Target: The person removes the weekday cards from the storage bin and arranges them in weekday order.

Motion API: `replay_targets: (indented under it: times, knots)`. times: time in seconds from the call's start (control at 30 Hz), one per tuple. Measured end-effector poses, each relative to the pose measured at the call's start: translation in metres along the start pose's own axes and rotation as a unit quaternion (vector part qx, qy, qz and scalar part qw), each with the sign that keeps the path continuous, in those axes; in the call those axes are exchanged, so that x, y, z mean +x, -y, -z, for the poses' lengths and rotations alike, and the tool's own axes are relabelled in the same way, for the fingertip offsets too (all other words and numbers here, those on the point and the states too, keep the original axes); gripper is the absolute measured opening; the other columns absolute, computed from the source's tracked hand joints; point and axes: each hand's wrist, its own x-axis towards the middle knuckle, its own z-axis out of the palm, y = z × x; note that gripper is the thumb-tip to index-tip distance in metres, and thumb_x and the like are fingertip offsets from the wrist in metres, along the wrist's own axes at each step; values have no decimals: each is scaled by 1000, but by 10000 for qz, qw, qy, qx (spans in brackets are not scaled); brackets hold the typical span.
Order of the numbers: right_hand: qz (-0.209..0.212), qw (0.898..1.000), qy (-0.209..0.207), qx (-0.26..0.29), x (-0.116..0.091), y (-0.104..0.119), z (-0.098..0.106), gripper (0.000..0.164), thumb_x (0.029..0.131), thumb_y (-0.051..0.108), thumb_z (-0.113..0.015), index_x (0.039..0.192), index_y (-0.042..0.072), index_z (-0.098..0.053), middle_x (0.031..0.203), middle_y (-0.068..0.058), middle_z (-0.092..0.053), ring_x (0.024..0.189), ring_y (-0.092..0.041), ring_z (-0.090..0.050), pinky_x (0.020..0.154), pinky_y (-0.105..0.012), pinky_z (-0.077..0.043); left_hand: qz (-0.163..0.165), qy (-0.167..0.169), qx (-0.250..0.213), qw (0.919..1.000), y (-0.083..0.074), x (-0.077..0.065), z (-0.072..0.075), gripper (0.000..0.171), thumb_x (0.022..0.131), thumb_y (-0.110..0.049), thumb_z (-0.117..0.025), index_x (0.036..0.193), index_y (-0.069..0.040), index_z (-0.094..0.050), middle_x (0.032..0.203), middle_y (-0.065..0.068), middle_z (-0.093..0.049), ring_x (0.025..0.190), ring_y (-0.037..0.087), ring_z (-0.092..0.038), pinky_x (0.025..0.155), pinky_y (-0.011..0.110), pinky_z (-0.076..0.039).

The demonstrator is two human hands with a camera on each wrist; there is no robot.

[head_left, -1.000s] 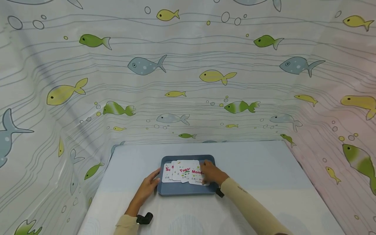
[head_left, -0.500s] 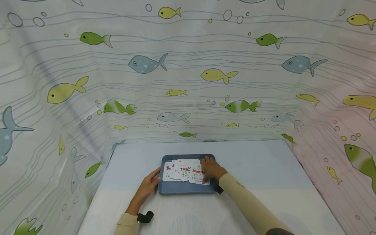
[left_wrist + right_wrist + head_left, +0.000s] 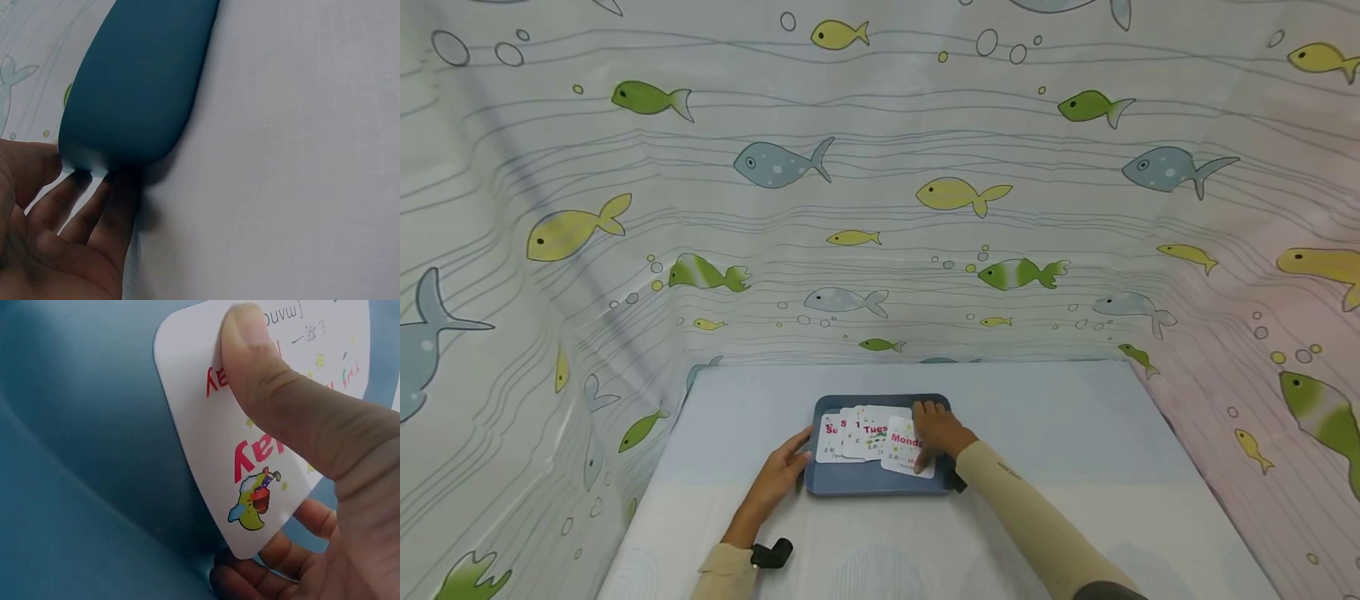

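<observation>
In the head view a blue-grey tray bears several white day-name cards, overlapping in a fan. Among them are a Tuesday card and, at the right end, a Monday card. My right hand grips that Monday card by its right side. The right wrist view has the thumb lying over the card's face, while curled fingers are at the far edge, partly hidden. My left hand holds the tray's left rim; in the left wrist view its fingers press the tray wall.
The tray stands on a table with a pale cloth, near its back. Behind and at both sides hang white sheets printed with fish. A black wrist camera is strapped at my left wrist.
The Monday card has shifted slightly toward me and tilted against the other cards. My right hand has moved a little with it. My left hand stays at the tray's rim.
</observation>
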Motion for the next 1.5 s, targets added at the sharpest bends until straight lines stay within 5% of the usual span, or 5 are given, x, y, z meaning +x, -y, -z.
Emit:
replay_targets:
  times: [0.27, 0.57, 0.97, 1.27, 1.5]
  knots:
    - [82, 9969, -103, 781, -3, -8, -5, 100, 65, 34, -94, 144, 6, -40, 139, -21, -44, 121, -30, -53, 107, -47, -50, -81, 41, -2, 10000, -1, 2, -1, 51, 104, -14, -53, 153, -13, -41, 160, 15, -36, 148, 38, -34, 119, 55, -32]
    - [290, 9819, -337, 1843, -12, -12, 4, 51, 91, 9, -71, 139, 12, -55, 128, -14, -64, 105, -23, -59, 96, -45, -53, -2, 2, 2, 10000, -1, 0, 0, 51, 104, -13, -53, 153, -14, -41, 161, 14, -36, 150, 37, -30, 121, 55, -30]
    - [266, 9588, -588, 2767, -18, -23, 7, 43, 95, 7, -65, 136, 16, -62, 146, -14, -55, 128, -30, -55, 112, -57, -43, -11, 67, 17, 10000, 0, 1, 0, 51, 105, -14, -51, 154, -15, -39, 162, 13, -34, 152, 36, -25, 122, 55, -26]
    - [355, 9009, -465, 4300, -23, -36, 14, 34, 92, 13, -72, 126, 16, -69, 104, -8, -66, 86, -18, -63, 75, -34, -61, -33, 63, 4, 10000, 1, 2, 0, 51, 105, -13, -51, 154, -15, -40, 162, 13, -34, 152, 36, -26, 122, 54, -27]
    - [304, 8610, -602, 5041, -27, -48, 14, 37, 91, 17, -73, 128, 14, -69, 95, -7, -71, 81, -16, -67, 74, -33, -62, 8, 55, -26, 10000, 1, 1, 1, 51, 104, -15, -53, 154, -16, -41, 162, 12, -35, 152, 35, -26, 122, 53, -26]
